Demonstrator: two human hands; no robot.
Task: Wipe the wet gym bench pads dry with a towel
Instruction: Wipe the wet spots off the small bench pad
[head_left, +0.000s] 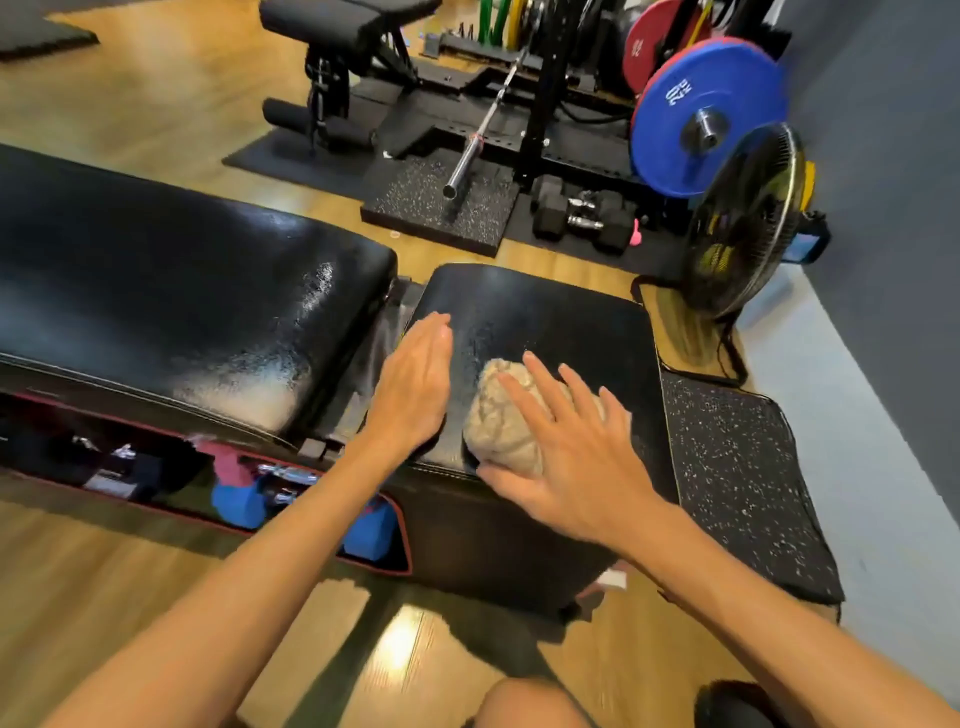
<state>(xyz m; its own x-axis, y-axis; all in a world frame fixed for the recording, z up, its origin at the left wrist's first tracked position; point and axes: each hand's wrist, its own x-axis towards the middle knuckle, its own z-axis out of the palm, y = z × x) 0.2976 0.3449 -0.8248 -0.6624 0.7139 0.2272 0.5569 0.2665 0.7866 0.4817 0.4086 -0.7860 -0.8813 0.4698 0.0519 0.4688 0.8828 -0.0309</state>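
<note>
A crumpled beige towel (506, 423) lies on the small black seat pad (571, 322) of the bench, near its front edge. My right hand (566, 452) lies flat on the towel with fingers spread, pressing it to the pad. My left hand (413, 387) rests flat and straight-fingered on the left part of the same pad, beside the gap. The long black back pad (182, 296) stretches to the left and glistens with water droplets near its right end. Fine droplets also speckle the seat pad.
Blue dumbbells (363, 525) sit in the open storage under the bench. A black standing fan (743, 223) is at the right, a speckled rubber mat (737, 488) beside the seat. A barbell (483, 130), weight plates (701, 119) and another bench (343, 31) stand behind. Wooden floor lies in front.
</note>
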